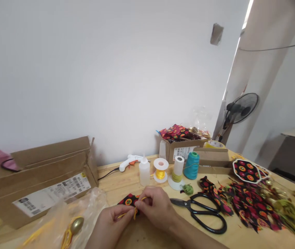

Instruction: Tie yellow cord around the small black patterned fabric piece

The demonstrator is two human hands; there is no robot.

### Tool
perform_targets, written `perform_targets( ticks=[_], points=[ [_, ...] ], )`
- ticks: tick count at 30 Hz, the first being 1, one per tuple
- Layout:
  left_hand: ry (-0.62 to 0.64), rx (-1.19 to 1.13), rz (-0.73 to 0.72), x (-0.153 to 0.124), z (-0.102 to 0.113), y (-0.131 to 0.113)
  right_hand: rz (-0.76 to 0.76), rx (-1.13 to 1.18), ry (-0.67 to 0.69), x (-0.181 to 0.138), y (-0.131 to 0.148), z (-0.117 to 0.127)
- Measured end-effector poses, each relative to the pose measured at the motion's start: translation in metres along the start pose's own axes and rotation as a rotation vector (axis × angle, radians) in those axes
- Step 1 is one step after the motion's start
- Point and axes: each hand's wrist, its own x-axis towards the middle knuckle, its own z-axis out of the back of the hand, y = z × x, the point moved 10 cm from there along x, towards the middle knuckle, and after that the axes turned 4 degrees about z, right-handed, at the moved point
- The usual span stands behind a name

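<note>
Both hands meet low in the middle of the view, over the wooden table. My left hand (pixel 113 223) pinches a thin yellow cord (pixel 121 215) between thumb and fingers. Close beside it, my right hand (pixel 156 205) is closed on the same cord, which loops up over its fingertips. Behind the fingers lies a dark patterned fabric piece (pixel 128 200) with red and orange motifs, partly hidden by the hands. Black-handled scissors (pixel 197 209) lie just right of my right hand. Whether the cord is tied to the fabric cannot be made out.
Behind the hands stand a squeeze bottle (pixel 144 173), a yellow cord spool (pixel 160 171), a green cord spool (pixel 177 174) and a teal thread cone (pixel 191 166). A glue gun (pixel 130 162) lies near the wall. A cardboard box (pixel 54 186) stands left; fabric scraps (pixel 253 205) lie right.
</note>
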Motion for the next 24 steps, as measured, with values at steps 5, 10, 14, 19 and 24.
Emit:
perform_targets(
  ticks=[5,10,14,19,24],
  points=[
    [-0.029,-0.048,0.013,-0.002,0.001,0.005,-0.032,-0.028,-0.018,0.001,-0.007,0.0],
    [-0.021,-0.07,0.005,-0.004,0.0,0.002,-0.021,0.007,0.011,-0.001,-0.004,-0.003],
    [-0.032,-0.05,-0.013,-0.005,0.002,-0.001,-0.03,0.027,0.028,-0.002,-0.003,-0.005],
    [-0.044,-0.043,-0.05,-0.006,0.005,-0.003,-0.063,0.052,0.038,-0.002,-0.011,-0.009],
    [-0.038,-0.137,-0.017,-0.005,0.004,-0.001,-0.105,0.041,0.02,-0.001,-0.019,-0.008]
  ],
)
